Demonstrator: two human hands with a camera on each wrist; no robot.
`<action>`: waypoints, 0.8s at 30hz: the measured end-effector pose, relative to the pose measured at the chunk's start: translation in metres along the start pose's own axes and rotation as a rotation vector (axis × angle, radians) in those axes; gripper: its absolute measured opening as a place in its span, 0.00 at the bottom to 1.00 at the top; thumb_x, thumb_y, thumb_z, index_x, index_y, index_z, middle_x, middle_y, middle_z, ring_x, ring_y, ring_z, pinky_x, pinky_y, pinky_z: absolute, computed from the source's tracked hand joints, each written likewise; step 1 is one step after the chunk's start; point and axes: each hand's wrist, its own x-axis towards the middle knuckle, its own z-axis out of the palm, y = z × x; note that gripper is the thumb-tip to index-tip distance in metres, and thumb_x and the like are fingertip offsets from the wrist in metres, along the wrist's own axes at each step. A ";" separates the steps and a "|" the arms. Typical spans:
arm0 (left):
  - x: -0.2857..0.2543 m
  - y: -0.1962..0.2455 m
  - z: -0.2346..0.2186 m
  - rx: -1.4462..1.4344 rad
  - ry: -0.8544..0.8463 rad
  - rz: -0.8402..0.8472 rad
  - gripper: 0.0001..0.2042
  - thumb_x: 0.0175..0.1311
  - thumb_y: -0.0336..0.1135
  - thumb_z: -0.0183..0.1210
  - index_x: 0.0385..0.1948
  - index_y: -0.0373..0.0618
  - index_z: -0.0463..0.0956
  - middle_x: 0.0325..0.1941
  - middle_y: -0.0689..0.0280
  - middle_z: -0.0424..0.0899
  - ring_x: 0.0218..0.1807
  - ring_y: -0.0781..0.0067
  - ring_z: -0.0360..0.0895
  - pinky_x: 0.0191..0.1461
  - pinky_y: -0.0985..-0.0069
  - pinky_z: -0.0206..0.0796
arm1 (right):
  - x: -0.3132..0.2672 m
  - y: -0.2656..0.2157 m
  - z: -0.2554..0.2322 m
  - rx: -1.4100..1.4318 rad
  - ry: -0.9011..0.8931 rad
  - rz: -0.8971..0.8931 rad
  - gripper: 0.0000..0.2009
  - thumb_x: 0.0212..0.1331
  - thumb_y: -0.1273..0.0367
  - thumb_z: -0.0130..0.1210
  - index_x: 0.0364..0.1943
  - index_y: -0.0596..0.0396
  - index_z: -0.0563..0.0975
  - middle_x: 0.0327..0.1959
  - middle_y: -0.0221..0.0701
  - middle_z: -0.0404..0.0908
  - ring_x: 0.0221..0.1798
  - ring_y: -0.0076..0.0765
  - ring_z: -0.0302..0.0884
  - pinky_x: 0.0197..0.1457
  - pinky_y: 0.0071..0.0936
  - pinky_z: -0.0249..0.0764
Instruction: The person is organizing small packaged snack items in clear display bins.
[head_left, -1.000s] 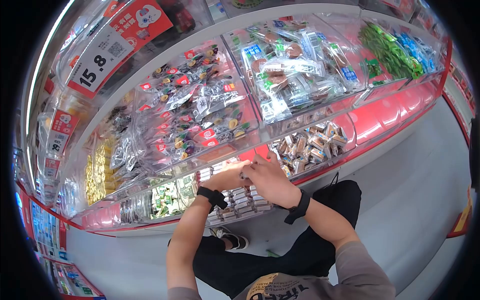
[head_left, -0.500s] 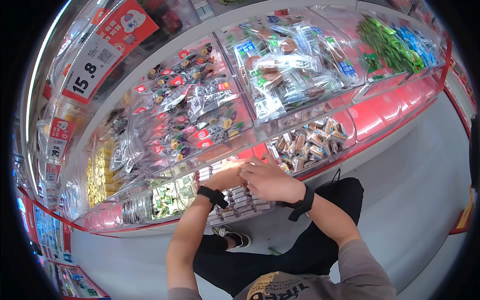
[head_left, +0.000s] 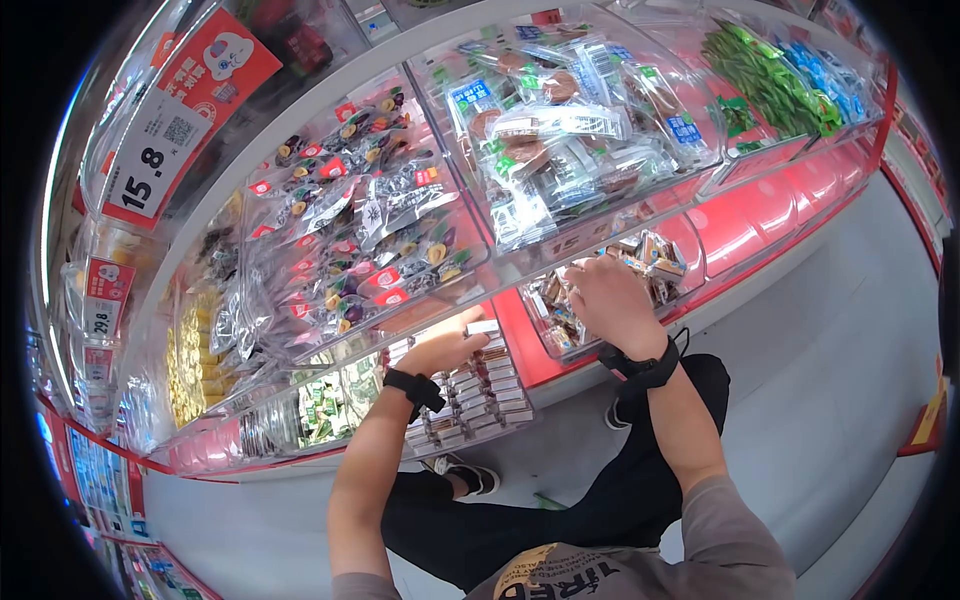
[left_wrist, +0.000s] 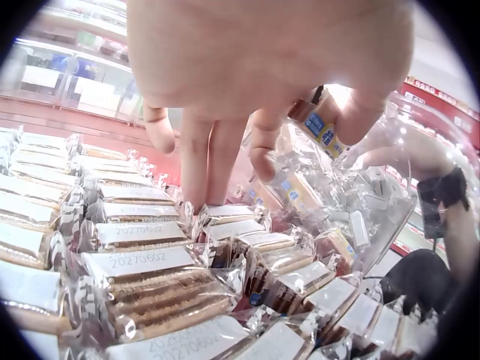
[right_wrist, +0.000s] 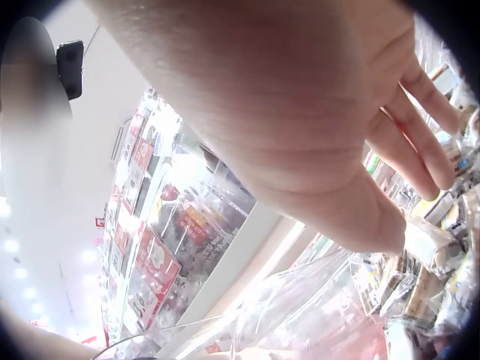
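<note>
My left hand is over rows of wrapped wafers in a lower bin. In the left wrist view, my left hand pinches a small wrapped bar between thumb and index finger, while its other fingers point down at the wafer rows. My right hand reaches into the neighbouring bin of jumbled wrapped bars. The right wrist view shows my right hand with fingers spread and loosely bent over those bars; no bar is visibly gripped.
Above stands a clear-walled shelf of bagged snacks and dark packets. A red divider separates the two lower bins. Green packs lie at the right, gold ones at the left. A price sign hangs upper left.
My hands were together above the wafer rows and are now apart. The right has moved right, over the jumbled bars; the left stays over the rows. The head view has shifted slightly.
</note>
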 end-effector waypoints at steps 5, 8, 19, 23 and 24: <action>0.002 -0.013 0.002 0.014 -0.060 -0.088 0.32 0.56 0.48 0.48 0.59 0.34 0.57 0.60 0.45 0.66 0.62 0.53 0.63 0.62 0.69 0.54 | -0.002 -0.001 0.013 0.005 -0.013 -0.056 0.13 0.46 0.69 0.53 0.38 0.55 0.76 0.30 0.38 0.73 0.38 0.45 0.71 0.45 0.40 0.64; -0.001 -0.006 -0.002 0.025 -0.068 -0.155 0.33 0.58 0.50 0.46 0.62 0.35 0.55 0.58 0.44 0.68 0.60 0.52 0.66 0.61 0.70 0.55 | -0.004 0.000 0.023 -0.004 0.004 -0.072 0.12 0.44 0.70 0.54 0.35 0.57 0.76 0.28 0.40 0.74 0.37 0.45 0.71 0.45 0.39 0.63; 0.002 0.001 -0.013 -0.233 -0.160 -0.221 0.42 0.59 0.64 0.45 0.63 0.34 0.53 0.66 0.48 0.58 0.69 0.58 0.54 0.68 0.70 0.45 | -0.003 0.002 0.023 -0.025 -0.104 -0.047 0.20 0.46 0.64 0.57 0.46 0.53 0.73 0.35 0.37 0.71 0.43 0.44 0.68 0.47 0.40 0.62; 0.000 0.020 -0.019 -0.198 -0.209 -0.252 0.35 0.65 0.58 0.38 0.63 0.36 0.55 0.69 0.53 0.55 0.71 0.63 0.49 0.71 0.74 0.39 | -0.003 0.002 0.024 -0.041 -0.091 -0.056 0.19 0.46 0.65 0.57 0.45 0.54 0.74 0.32 0.37 0.72 0.42 0.44 0.69 0.46 0.39 0.62; -0.004 0.030 -0.022 -0.131 -0.193 -0.299 0.30 0.68 0.54 0.36 0.62 0.37 0.56 0.69 0.56 0.55 0.71 0.65 0.49 0.71 0.76 0.39 | -0.002 0.002 0.024 -0.040 -0.052 -0.077 0.18 0.45 0.66 0.56 0.43 0.55 0.75 0.29 0.38 0.72 0.40 0.44 0.70 0.44 0.39 0.62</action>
